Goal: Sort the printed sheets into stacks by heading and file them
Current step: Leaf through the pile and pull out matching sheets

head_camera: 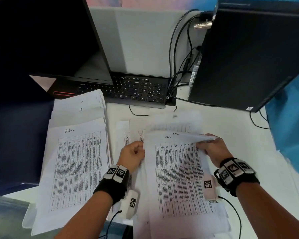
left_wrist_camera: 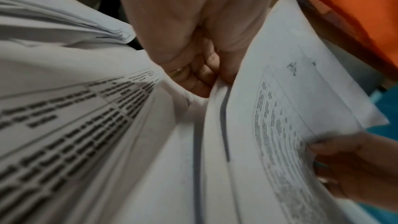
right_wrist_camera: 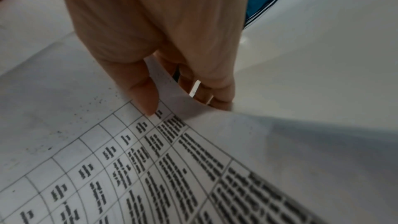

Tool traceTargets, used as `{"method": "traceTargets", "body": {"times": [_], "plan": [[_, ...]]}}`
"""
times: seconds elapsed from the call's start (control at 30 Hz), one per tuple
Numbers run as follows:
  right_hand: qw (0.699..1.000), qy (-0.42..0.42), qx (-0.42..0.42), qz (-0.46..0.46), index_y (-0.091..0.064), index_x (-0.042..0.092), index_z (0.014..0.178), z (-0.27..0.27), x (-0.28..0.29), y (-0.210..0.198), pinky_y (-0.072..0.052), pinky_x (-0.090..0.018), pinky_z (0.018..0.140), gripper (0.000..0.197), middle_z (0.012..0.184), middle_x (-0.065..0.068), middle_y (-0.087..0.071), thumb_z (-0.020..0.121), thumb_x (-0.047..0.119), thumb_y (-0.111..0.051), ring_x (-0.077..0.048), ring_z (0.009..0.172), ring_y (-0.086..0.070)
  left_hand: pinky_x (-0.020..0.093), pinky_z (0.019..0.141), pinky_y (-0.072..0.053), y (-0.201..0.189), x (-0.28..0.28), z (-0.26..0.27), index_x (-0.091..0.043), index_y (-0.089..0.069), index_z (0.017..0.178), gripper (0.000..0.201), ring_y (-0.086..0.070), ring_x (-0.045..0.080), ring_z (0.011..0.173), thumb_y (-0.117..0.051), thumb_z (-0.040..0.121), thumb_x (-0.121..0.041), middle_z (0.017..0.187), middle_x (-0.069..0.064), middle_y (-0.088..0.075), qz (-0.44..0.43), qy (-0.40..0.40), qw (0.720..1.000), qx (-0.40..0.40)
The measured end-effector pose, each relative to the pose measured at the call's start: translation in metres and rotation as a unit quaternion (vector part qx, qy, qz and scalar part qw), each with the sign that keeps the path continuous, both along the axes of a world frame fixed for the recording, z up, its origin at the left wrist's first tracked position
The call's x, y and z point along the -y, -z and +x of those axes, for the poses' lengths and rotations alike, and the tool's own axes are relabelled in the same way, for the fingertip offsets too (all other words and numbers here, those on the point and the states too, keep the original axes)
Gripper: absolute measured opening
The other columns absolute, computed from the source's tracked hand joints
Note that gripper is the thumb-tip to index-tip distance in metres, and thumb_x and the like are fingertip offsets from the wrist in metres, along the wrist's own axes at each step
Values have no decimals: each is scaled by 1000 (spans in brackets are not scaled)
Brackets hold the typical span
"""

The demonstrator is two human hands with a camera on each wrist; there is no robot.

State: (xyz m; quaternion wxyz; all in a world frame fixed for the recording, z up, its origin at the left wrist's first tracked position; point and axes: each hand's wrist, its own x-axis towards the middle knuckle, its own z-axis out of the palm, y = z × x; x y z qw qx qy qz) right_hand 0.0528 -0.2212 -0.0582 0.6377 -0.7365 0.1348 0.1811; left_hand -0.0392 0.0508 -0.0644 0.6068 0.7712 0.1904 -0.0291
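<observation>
Two hands work a spread of printed sheets on a white desk (head_camera: pixel 188 109), w/ a dark monitor (head_camera: pixel 47 37) filling the upper left of the head view, a black PC tower (head_camera: pixel 245 57) at upper right and a keyboard (head_camera: pixel 138 90) at centre top. At left of centre lies a stack headed "Admin" (head_camera: pixel 76 168), overlapping a further stack (head_camera: pixel 81 104) just above it whose heading is too small to read. At lower centre sits the working pile (head_camera: pixel 178 178), its top page marked w/ a short handwritten heading, approx. "HR", though not legible for certain. The right hand (head_camera: pixel 212 149), right of centre, pinches the upper right corner of the top sheet (right_wrist_camera: pixel 172 89) btwn thumb and fingers, curling it up off the page below. The left hand (head_camera: pixel 133 156), centre frame, has fingers curled in, gripping the pile's left edge; a ring shows on one finger in the left wrist view. Judged step: sorting, not yet filing — peeling one sheet to check its heading. Next move likely calls for freeing that single page w/o dragging the one beneath, then matching its heading to a stack; thin paper may cling or crease at the pinched corner.
</observation>
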Motion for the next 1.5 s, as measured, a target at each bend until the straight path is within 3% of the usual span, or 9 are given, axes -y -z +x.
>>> {"method": "traceTargets", "body": {"times": [0.13, 0.33, 0.67, 0.83, 0.93, 1.03, 1.2, 1.37, 1.5], "plan": [[1000, -11, -1, 6, -64, 10, 76, 0, -7, -1, -46, -18, 56, 22, 66, 1, -65, 76, -12, -67, -10, 61, -61, 15, 61, -53, -4, -7, -1, -15, -66, 77, 33, -64, 1, 57, -60, 78, 17, 61, -11, -71, -55, -60, 997, -6], [999, -44, -26, -20, -61, 3, 114, 3, -27, 2, -50, -39, 93, 42, 106, -11, -68, 74, -6, -72, -26, 101, -63, 31, 70, -53, 5, -24, -7, -11, -68, 80, 24, -63, 14, 60, -63, 79, 12, 65, -4, -72, -53, -41, 997, -25], [999, -39, -1, 8, -66, 15, 99, 6, -50, -6, -55, -33, 80, 32, 94, -8, -70, 75, -4, -73, -19, 87, -66, 13, 55, -50, -2, -40, -12, -6, -64, 79, 25, -58, -1, 49, -61, 77, 19, 52, -10, -66, -56, -70, 996, 3], [997, -60, 32, -26, -63, 13, 110, 1, -61, -2, -52, -19, 67, 34, 89, 0, -69, 80, -2, -67, -14, 82, -64, 30, 70, -50, 12, -51, -15, -20, -67, 82, 27, -57, 9, 57, -67, 75, 6, 60, -11, -64, -28, -48, 998, -14], [995, -94, 34, -24, -59, 16, 116, -1, -61, 0, -53, -23, 72, 44, 97, 1, -68, 78, -6, -66, -13, 89, -64, 40, 81, -51, 9, -50, -12, -24, -65, 93, 19, -62, 22, 75, -66, 76, -14, 77, 6, -69, -44, -52, 997, -24], [991, -121, 45, -37, -64, 15, 93, -2, -60, -3, -51, -21, 67, 29, 85, -1, -66, 79, -10, -65, -13, 79, -61, 21, 70, -49, 0, -52, -4, -23, -51, 114, 29, -61, 11, 73, -54, 92, -5, 85, 1, -64, -47, -108, 993, -21], [990, -134, 33, -35, -68, 9, 64, -4, -59, -2, -50, -18, 58, 30, 70, -6, -65, 76, -17, -61, -18, 68, -58, 39, 81, -52, -11, -64, 8, -36, -50, 122, 41, -61, 21, 82, -56, 91, -11, 88, 6, -61, 25, -105, 993, 40], [986, -153, 61, -32, -69, 5, 71, -8, -57, 0, -52, -15, 64, 24, 79, -8, -67, 76, -17, -64, -14, 73, -61, 26, 72, -48, -19, -59, 14, -26, -53, 114, 31, -58, 10, 74, -65, 87, -15, 88, 2, -62, 88, -181, 975, 96], [990, -132, 46, -18, -68, 7, 70, -6, -59, 3, -49, -25, 68, 23, 74, -9, -66, 76, -15, -65, -18, 72, -59, 7, 73, -47, -27, -55, 15, -18, -49, 118, 34, -56, 8, 96, -61, 88, -7, 118, 2, -53, 115, -186, 961, 170]]}}
